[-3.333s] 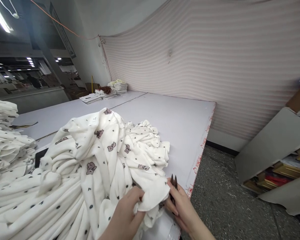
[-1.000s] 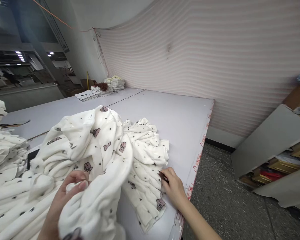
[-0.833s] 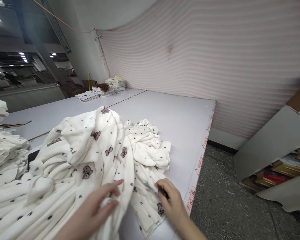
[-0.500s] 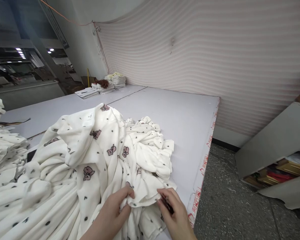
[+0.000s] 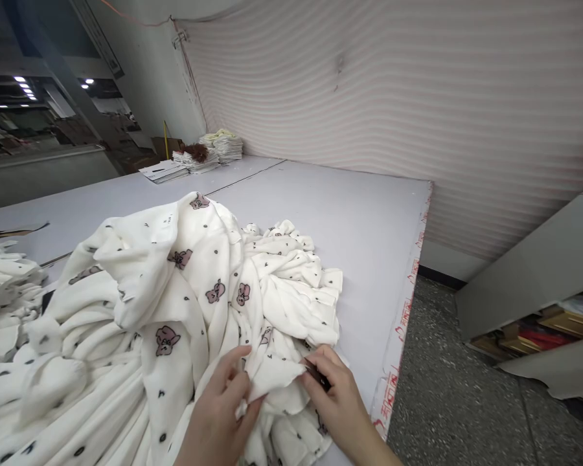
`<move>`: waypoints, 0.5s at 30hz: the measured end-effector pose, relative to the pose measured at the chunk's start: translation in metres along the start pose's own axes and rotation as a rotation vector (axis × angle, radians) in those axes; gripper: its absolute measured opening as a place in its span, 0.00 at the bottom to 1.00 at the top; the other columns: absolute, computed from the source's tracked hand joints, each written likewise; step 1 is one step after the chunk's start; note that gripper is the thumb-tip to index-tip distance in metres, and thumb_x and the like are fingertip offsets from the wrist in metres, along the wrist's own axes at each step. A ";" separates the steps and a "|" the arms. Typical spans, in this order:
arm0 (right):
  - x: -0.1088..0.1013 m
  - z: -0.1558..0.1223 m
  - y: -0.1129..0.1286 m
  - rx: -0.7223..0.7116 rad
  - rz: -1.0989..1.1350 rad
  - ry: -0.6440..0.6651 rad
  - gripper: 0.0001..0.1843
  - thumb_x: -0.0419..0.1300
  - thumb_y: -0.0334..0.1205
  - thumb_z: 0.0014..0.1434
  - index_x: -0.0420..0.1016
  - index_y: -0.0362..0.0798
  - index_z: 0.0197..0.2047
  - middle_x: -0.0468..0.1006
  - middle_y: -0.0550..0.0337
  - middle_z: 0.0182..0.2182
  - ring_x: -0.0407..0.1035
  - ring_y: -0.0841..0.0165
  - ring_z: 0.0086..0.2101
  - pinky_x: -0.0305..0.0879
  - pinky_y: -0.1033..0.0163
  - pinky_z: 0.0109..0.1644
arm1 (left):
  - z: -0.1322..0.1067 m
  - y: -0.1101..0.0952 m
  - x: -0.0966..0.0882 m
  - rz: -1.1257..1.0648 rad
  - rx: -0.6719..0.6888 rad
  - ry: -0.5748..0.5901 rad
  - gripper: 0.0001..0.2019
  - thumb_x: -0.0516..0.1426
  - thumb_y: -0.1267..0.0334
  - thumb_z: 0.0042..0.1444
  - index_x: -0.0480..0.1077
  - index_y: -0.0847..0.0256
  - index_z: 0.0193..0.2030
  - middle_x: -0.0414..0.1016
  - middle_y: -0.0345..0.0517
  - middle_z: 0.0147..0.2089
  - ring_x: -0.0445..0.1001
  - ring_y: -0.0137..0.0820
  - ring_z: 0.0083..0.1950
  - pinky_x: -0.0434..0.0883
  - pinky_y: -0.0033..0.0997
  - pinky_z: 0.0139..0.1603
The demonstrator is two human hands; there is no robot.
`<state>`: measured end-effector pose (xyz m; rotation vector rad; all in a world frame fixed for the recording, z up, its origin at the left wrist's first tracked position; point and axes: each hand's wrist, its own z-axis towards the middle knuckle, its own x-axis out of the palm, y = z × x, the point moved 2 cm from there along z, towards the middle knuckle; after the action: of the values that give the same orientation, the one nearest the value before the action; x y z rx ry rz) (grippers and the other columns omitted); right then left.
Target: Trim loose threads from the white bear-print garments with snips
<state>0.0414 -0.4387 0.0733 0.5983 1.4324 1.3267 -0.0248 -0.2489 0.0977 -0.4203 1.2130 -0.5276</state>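
A heap of white fleece garments printed with small dark marks and pink-brown bears lies on the pale table. My left hand pinches a fold of this fabric near the table's front edge, thumb and fingers closed on it. My right hand is beside it, closed round small dark thread snips whose tip touches the same fold. Both hands meet at the fabric edge.
More of the same white garments are piled at the far left. Stacks of paper and cloth sit at the table's far end by a striped wall. A grey shelf with boxes stands on the speckled floor to the right.
My left hand let go of a raised fold it was lifting and came back to the front edge. Both hands now pinch one fabric edge together, the snips at it.
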 end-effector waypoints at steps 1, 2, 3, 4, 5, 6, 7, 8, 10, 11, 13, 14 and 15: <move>-0.003 0.001 0.001 -0.009 0.005 -0.005 0.08 0.53 0.35 0.62 0.73 0.48 0.34 0.68 0.59 0.31 0.67 0.65 0.33 0.62 0.64 0.35 | 0.000 -0.002 0.002 -0.053 0.053 0.002 0.09 0.52 0.69 0.58 0.60 0.57 0.27 0.71 0.48 0.44 0.73 0.34 0.40 0.69 0.30 0.42; -0.005 0.002 0.002 -0.017 0.002 -0.009 0.08 0.53 0.35 0.61 0.73 0.48 0.35 0.68 0.59 0.30 0.67 0.65 0.33 0.61 0.64 0.35 | 0.000 -0.003 0.003 -0.120 0.076 0.016 0.08 0.50 0.71 0.59 0.63 0.57 0.30 0.72 0.47 0.42 0.73 0.34 0.41 0.70 0.29 0.42; -0.006 0.003 0.003 -0.022 -0.004 -0.011 0.08 0.53 0.35 0.61 0.73 0.48 0.35 0.68 0.59 0.30 0.67 0.65 0.33 0.61 0.64 0.35 | 0.001 -0.005 0.004 -0.188 0.069 0.037 0.07 0.49 0.71 0.58 0.65 0.56 0.35 0.73 0.45 0.40 0.73 0.33 0.40 0.70 0.28 0.41; -0.005 0.004 0.004 -0.023 -0.010 -0.014 0.07 0.53 0.34 0.60 0.73 0.48 0.36 0.69 0.59 0.31 0.68 0.65 0.33 0.62 0.64 0.35 | 0.003 -0.007 0.004 -0.245 0.041 0.063 0.08 0.49 0.70 0.58 0.66 0.55 0.40 0.73 0.44 0.37 0.73 0.33 0.38 0.70 0.27 0.39; -0.004 0.006 0.005 -0.020 -0.015 -0.019 0.07 0.53 0.33 0.60 0.72 0.48 0.36 0.70 0.58 0.31 0.68 0.65 0.33 0.62 0.64 0.36 | 0.005 -0.008 0.004 -0.283 0.002 0.089 0.09 0.50 0.69 0.59 0.67 0.55 0.44 0.72 0.42 0.35 0.73 0.32 0.36 0.70 0.27 0.37; -0.003 0.007 0.006 -0.011 -0.022 -0.030 0.06 0.54 0.33 0.59 0.72 0.48 0.36 0.71 0.58 0.31 0.68 0.65 0.33 0.62 0.64 0.36 | 0.007 -0.009 0.005 -0.302 -0.040 0.119 0.10 0.51 0.66 0.59 0.68 0.54 0.46 0.72 0.42 0.34 0.73 0.32 0.35 0.70 0.27 0.36; -0.002 0.009 0.007 0.000 -0.031 -0.045 0.05 0.54 0.32 0.59 0.71 0.48 0.36 0.71 0.59 0.31 0.68 0.65 0.33 0.63 0.64 0.36 | 0.008 -0.009 0.005 -0.312 -0.072 0.147 0.10 0.52 0.65 0.60 0.70 0.54 0.46 0.72 0.42 0.34 0.73 0.33 0.35 0.70 0.27 0.37; -0.002 0.010 0.008 0.007 -0.040 -0.060 0.04 0.54 0.32 0.59 0.70 0.48 0.36 0.72 0.59 0.31 0.69 0.65 0.33 0.63 0.64 0.36 | 0.009 -0.008 0.006 -0.321 -0.094 0.168 0.09 0.52 0.63 0.61 0.72 0.55 0.45 0.73 0.43 0.35 0.74 0.34 0.37 0.70 0.28 0.38; -0.002 0.009 0.011 0.006 -0.044 -0.055 0.03 0.56 0.33 0.59 0.69 0.49 0.38 0.72 0.60 0.33 0.69 0.66 0.33 0.64 0.64 0.37 | 0.010 -0.006 0.006 -0.328 -0.125 0.167 0.09 0.53 0.62 0.62 0.74 0.55 0.43 0.74 0.45 0.36 0.74 0.34 0.40 0.71 0.29 0.41; -0.003 0.008 0.012 -0.005 -0.037 -0.020 0.04 0.57 0.34 0.59 0.70 0.49 0.40 0.73 0.59 0.34 0.70 0.66 0.34 0.65 0.65 0.37 | 0.010 -0.005 0.007 -0.330 -0.127 0.153 0.10 0.52 0.62 0.62 0.74 0.55 0.44 0.74 0.45 0.36 0.74 0.34 0.40 0.71 0.29 0.41; -0.004 0.003 0.016 -0.046 -0.033 0.069 0.09 0.58 0.35 0.59 0.72 0.50 0.44 0.74 0.58 0.38 0.71 0.66 0.37 0.67 0.66 0.39 | 0.010 -0.004 0.008 -0.333 -0.107 0.128 0.10 0.52 0.63 0.63 0.74 0.56 0.45 0.73 0.45 0.35 0.75 0.33 0.39 0.72 0.28 0.40; -0.005 0.001 0.018 -0.063 -0.040 0.094 0.11 0.59 0.36 0.59 0.73 0.51 0.47 0.75 0.58 0.39 0.72 0.65 0.38 0.67 0.66 0.40 | 0.010 -0.004 0.009 -0.333 -0.094 0.119 0.10 0.52 0.63 0.63 0.74 0.55 0.45 0.72 0.44 0.35 0.75 0.33 0.38 0.72 0.28 0.39; -0.005 -0.002 0.019 -0.076 -0.053 0.104 0.13 0.58 0.36 0.60 0.74 0.52 0.48 0.75 0.58 0.40 0.73 0.65 0.38 0.68 0.66 0.40 | 0.010 -0.004 0.010 -0.333 -0.079 0.110 0.10 0.53 0.64 0.62 0.74 0.56 0.46 0.72 0.44 0.35 0.75 0.32 0.38 0.72 0.28 0.39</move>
<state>0.0364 -0.4387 0.0925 0.4442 1.4647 1.3800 -0.0137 -0.2577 0.0954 -0.6741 1.2799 -0.7980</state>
